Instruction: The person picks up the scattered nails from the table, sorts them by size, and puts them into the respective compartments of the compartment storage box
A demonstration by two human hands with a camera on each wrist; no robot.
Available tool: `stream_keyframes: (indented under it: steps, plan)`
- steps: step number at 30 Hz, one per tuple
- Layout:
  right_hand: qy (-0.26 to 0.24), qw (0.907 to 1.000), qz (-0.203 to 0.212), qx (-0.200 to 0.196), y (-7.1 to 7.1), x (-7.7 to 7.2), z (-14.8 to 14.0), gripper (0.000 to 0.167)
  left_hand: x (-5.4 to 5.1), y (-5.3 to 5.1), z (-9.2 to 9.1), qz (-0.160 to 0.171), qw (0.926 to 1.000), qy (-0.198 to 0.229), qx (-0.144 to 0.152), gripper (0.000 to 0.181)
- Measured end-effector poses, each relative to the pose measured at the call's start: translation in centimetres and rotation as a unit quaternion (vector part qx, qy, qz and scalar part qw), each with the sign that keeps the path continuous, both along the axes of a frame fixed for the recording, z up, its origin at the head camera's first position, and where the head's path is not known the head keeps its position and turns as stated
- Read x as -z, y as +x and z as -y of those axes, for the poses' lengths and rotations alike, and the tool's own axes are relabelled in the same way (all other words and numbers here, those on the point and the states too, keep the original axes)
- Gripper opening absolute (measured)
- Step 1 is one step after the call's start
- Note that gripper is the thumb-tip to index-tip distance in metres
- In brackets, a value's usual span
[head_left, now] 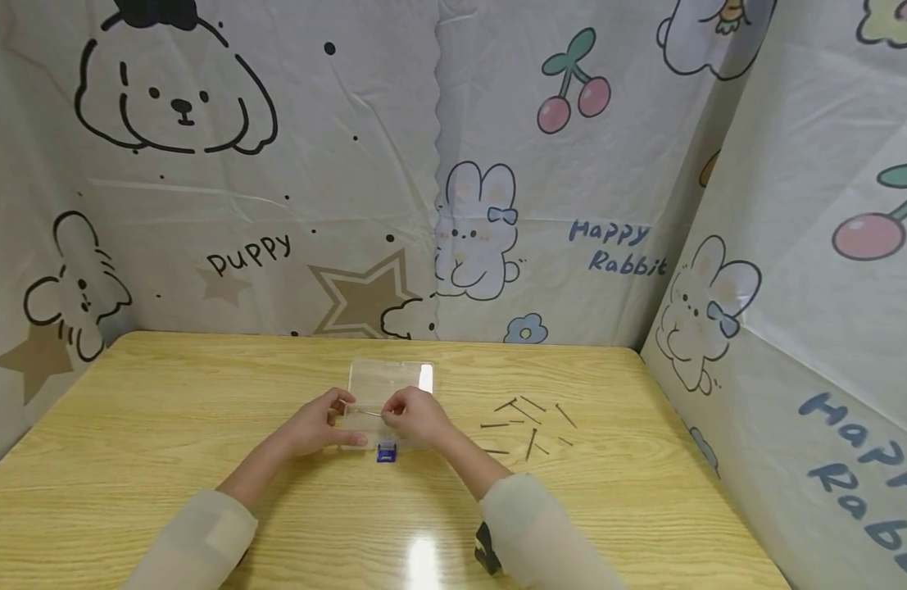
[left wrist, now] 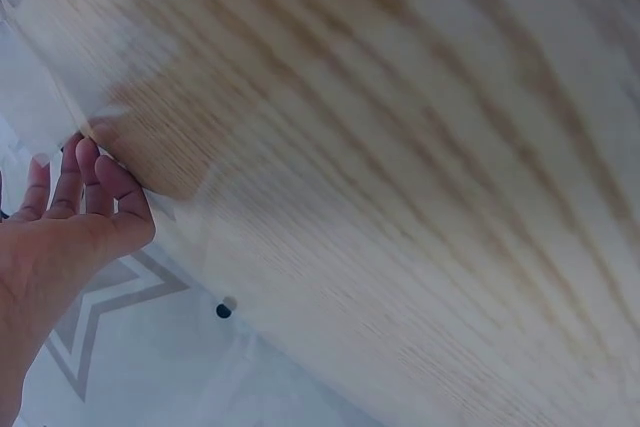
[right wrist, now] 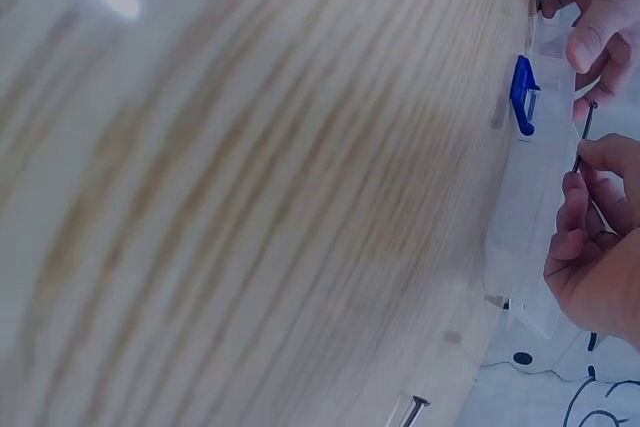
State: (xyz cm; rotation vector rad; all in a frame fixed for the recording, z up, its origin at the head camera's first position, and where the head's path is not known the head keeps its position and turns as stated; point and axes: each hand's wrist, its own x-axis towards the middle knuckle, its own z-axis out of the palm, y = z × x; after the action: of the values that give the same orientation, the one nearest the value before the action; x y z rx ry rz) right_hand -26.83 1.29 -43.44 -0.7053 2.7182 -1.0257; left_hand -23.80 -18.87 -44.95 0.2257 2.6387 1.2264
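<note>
A clear plastic box (head_left: 388, 374) lies with its lid raised at the middle of the table; a blue latch (head_left: 386, 453) is at its front. My left hand (head_left: 316, 424) grips the box's left side, thumb near the front edge and fingers farther back. Above the box my right hand (head_left: 418, 416) pinches a thin metal nail (right wrist: 589, 127) between thumb and fingers. The nail's head points toward the left hand in the right wrist view. In the left wrist view, the left hand (left wrist: 70, 232) shows bent fingers, and the box is hard to make out.
Several loose nails (head_left: 532, 442) of different lengths lie scattered on the wooden table (head_left: 608, 508) to the right of the box. A small black-and-white object (head_left: 487, 551) shows beside the right sleeve. Printed cloth (head_left: 335, 188) hangs behind the table and along its sides.
</note>
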Motion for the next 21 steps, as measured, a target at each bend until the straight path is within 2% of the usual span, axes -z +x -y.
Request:
stream_keyframes:
  steps: [13, 21]
  plan:
    - [0.027, 0.999, 0.003, 0.035, -0.1, 0.2, 0.7, 0.012, -0.1, 0.0, 0.0, -0.007, 0.9999, 0.003, 0.006, 0.073]
    - [0.022, 0.9985, 0.016, 0.047, -0.2, 0.3, 1.2, 0.012, 0.0, -0.1, 0.0, -0.014, 0.9999, -0.004, 0.006, 0.071]
